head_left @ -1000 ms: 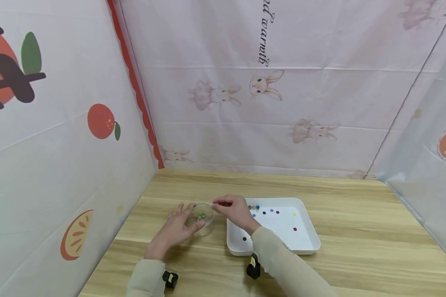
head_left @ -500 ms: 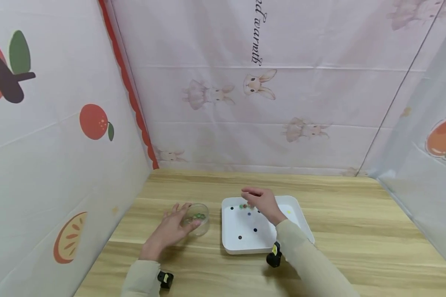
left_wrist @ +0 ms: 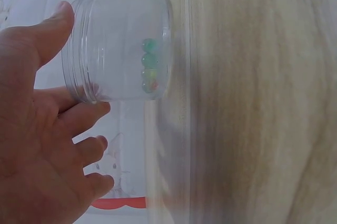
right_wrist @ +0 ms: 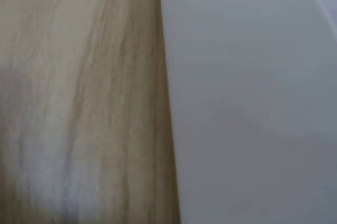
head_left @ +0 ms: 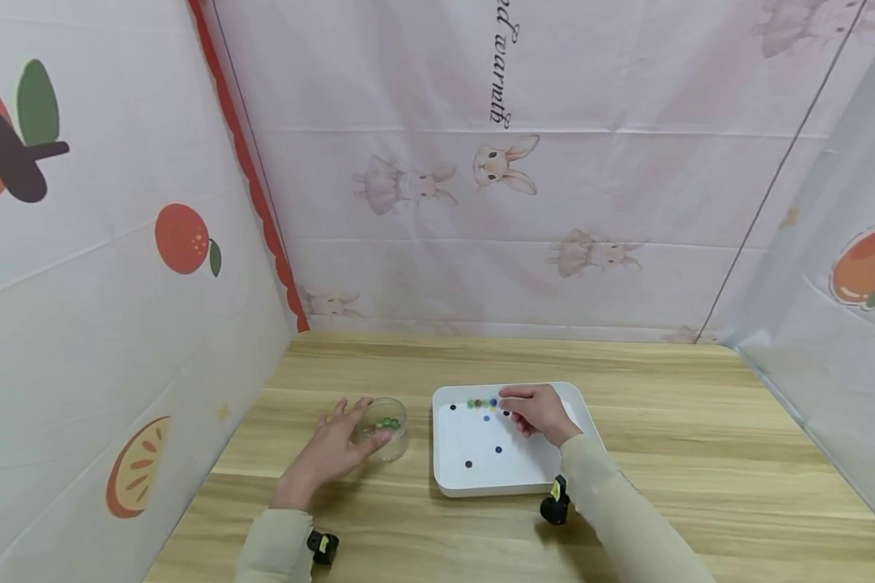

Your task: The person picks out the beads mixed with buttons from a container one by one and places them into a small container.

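Jar [left_wrist: 124,23]: clr, w/ beads [left_wrist: 149,60], in L hand's [head_left: 331,449] grip
Tray [head_left: 448,453]: wht, bead row [head_left: 478,403] nr far edge
R hand [head_left: 543,411]: grip unclear

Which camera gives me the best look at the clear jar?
The left wrist view: the clear jar appears large there, small balls showing through its side. The head view shows it smaller, from above, partly covered by the left hand. The right wrist view misses it, showing the tray and table instead.
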Tool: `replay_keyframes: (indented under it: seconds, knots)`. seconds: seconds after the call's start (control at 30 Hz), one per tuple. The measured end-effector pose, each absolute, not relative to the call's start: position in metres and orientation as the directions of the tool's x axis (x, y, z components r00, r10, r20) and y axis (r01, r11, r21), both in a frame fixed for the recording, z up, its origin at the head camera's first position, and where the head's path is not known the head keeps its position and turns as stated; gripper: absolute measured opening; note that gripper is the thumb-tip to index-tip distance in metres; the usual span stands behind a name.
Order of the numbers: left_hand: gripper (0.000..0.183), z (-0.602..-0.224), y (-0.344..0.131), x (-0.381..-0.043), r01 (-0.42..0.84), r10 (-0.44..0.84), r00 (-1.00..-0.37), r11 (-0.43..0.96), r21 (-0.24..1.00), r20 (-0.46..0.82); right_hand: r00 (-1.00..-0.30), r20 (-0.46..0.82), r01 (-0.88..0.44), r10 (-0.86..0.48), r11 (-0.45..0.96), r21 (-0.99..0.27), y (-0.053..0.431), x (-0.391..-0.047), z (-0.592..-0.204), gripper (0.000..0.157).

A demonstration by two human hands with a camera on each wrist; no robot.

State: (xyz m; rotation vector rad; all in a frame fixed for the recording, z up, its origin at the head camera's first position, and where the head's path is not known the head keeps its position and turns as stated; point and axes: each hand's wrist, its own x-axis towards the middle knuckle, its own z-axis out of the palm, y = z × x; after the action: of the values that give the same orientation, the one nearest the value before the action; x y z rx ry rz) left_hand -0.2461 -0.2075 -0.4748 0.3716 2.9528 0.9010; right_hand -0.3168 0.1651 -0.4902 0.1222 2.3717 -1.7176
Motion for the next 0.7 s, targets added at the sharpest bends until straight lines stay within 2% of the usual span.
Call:
replay_keyframes:
  seconds: [0.17,0.7]
  knots:
    - [0.089,-0.474,-0.207,-0.247,0.223,0.24,-0.97,0.806,0.549,0.042,-0.972,-0.223,0.189,-0.077,0.308,-0.932,0.164,-0.316,-0.49,0.029]
    - [0.089,-0.473,-0.208,-0.247,0.213,0.241,-0.97,0.807,0.551,0.023,-0.979,-0.18,0.126,-0.091,0.418,-0.899,0.156,-0.321,-0.503,0.029]
